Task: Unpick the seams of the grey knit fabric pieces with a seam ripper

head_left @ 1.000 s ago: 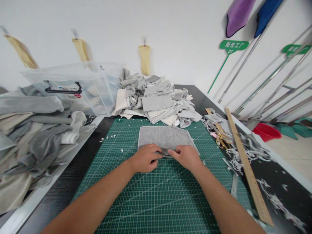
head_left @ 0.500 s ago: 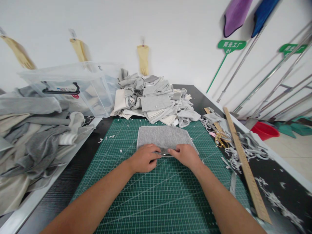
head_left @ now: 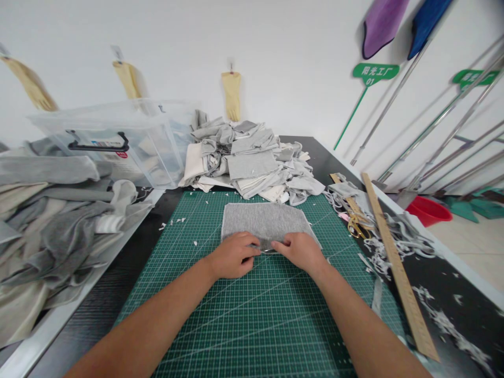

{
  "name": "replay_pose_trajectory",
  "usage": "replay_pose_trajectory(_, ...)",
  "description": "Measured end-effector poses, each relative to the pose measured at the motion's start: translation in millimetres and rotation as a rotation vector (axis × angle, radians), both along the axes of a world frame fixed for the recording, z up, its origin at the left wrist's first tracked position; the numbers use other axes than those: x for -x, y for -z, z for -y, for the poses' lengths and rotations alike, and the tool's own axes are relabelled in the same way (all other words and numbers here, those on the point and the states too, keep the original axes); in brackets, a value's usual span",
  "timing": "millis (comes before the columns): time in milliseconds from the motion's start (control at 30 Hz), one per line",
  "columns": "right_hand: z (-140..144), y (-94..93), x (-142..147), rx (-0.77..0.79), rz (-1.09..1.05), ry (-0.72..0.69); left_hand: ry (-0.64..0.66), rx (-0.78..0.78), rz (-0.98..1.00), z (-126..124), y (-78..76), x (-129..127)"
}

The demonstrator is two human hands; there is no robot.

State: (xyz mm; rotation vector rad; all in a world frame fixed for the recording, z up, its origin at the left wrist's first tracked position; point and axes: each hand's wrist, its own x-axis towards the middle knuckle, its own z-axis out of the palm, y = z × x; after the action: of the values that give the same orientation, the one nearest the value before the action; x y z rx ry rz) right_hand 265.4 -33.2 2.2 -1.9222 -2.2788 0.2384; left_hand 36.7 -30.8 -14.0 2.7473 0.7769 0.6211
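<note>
A grey piece of cloth (head_left: 268,220) with pale edges lies flat on the green cutting mat (head_left: 252,320). My left hand (head_left: 237,254) pinches its near edge left of the middle. On the same edge, a little to the right, my right hand (head_left: 301,251) has its thumb and fingers closed on the cloth. Between the two hands a thin shiny sliver (head_left: 269,251) shows along the edge; what it is I cannot make out. Both sets of fingertips are partly hidden by the hands.
Grey and white cloth pieces (head_left: 252,157) are heaped behind the mat. A clear plastic bin (head_left: 157,157) and more cloth (head_left: 66,231) stand at left. To the right lie a wooden ruler (head_left: 397,262), gold-handled scissors (head_left: 357,228) and pale scraps (head_left: 449,320).
</note>
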Motion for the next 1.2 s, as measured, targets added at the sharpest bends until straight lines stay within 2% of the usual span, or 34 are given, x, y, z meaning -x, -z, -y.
replay_pose_trajectory(1200, -1.5, 0.7, -3.0, 0.008, 0.007, -0.011, 0.001, -0.004, -0.024, -0.3, 0.2, 0.1)
